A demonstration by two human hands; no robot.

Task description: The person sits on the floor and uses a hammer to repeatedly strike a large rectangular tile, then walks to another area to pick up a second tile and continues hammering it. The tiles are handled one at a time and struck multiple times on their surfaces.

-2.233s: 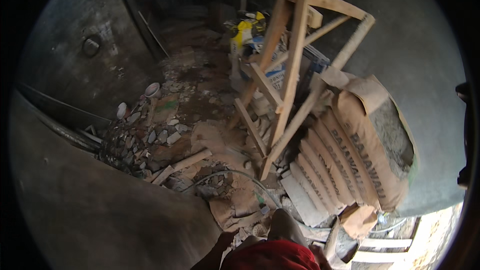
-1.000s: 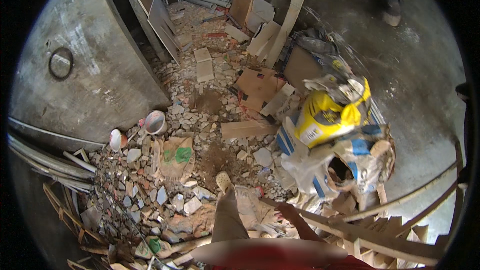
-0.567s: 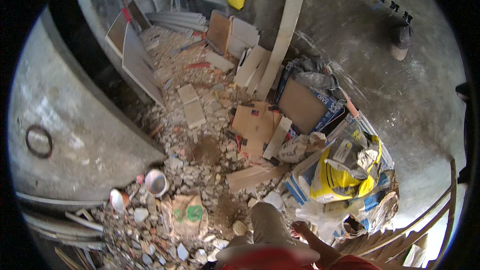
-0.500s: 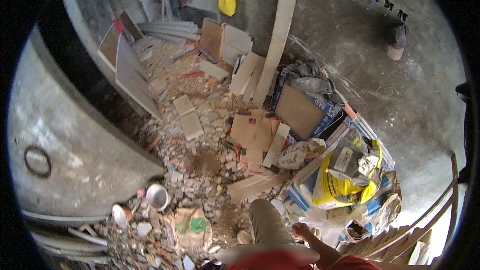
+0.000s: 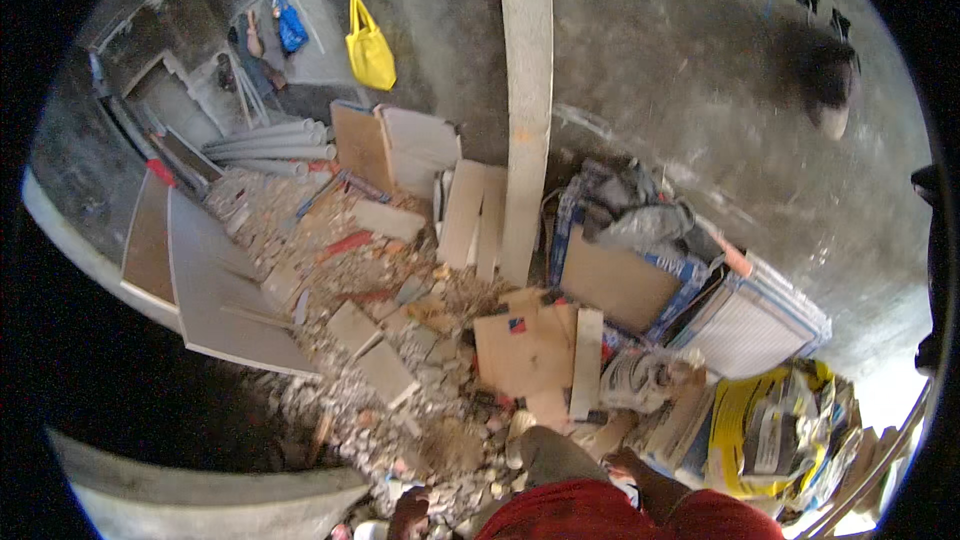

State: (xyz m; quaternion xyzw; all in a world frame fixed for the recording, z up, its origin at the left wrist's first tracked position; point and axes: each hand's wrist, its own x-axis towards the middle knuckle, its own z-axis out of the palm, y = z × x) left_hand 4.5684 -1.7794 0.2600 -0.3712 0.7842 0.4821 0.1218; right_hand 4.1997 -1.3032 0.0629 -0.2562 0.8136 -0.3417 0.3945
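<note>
My left hand [image 5: 409,510] hangs low at the bottom edge, over broken rubble [image 5: 440,445]. Beside it is the pale rim of a bucket [image 5: 371,530]. Its fingers are too dark and small to make out. My right hand [image 5: 624,464] hangs by my right leg, near the opened cardboard [image 5: 520,350] and a crumpled paper sack [image 5: 640,380]. Nothing shows clearly in it, and its fingers are blurred. My shoe [image 5: 519,438] rests on the rubble near the cardboard's lower edge.
Yellow sacks [image 5: 760,430], boxed panels [image 5: 620,280] and a striped panel [image 5: 755,325] crowd the right. A tall plank [image 5: 525,120] leans on the wall. Boards [image 5: 220,280] lean at left; grey pipes [image 5: 270,145] lie behind. A yellow bag [image 5: 370,45] hangs on the wall.
The view has swung upward and forward, showing more of the far wall. My left hand has come into view at the bottom. The rubble-side buckets have mostly slipped out of sight.
</note>
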